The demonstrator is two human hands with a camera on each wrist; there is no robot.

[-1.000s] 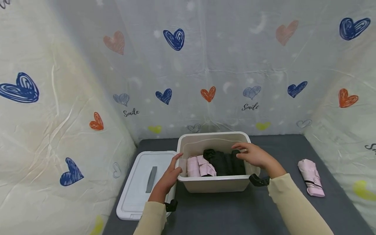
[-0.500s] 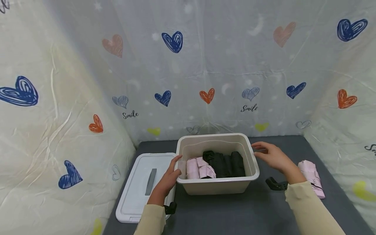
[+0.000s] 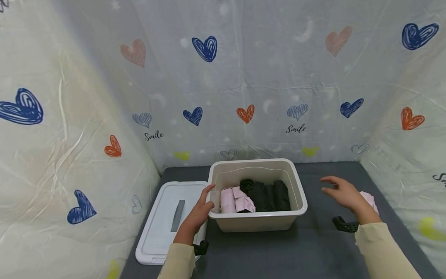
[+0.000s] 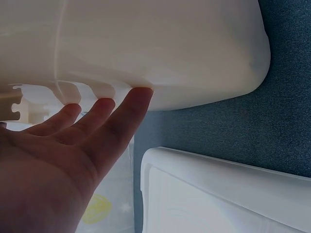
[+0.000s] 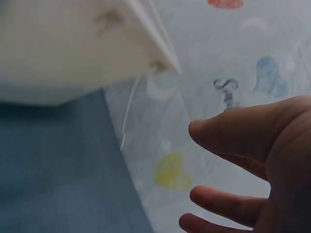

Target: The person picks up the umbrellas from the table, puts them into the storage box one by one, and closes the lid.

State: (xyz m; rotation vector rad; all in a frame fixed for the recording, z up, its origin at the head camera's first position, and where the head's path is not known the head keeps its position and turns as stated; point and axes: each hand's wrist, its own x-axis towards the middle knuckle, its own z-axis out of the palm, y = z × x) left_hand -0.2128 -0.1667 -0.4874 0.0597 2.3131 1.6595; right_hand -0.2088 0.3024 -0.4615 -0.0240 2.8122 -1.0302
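A beige plastic storage bin (image 3: 258,223) stands at the middle of the dark table. Inside it lie rolled pink folding umbrellas (image 3: 228,200) on the left and dark bundles (image 3: 263,195) of similar shape on the right. My left hand (image 3: 198,213) is at the bin's left rim; in the left wrist view, its fairly straight fingers (image 4: 129,114) press their tips on the outer wall. To the right of the bin hovers my right hand (image 3: 345,193), fingers spread apart and holding nothing. Behind the right wrist, another pink folding umbrella (image 3: 370,199) is mostly hidden.
A white lid (image 3: 158,221) with a grey handle (image 3: 177,216) lies left of the bin, partly under the left forearm. Curtain walls (image 3: 258,97) printed with hearts enclose the table (image 3: 265,255) at the back and both sides.
My right hand has pulled out from over the dark bundles and moved right, toward the lone pink umbrella, now mostly covering it from view. The left hand stays at the rim.
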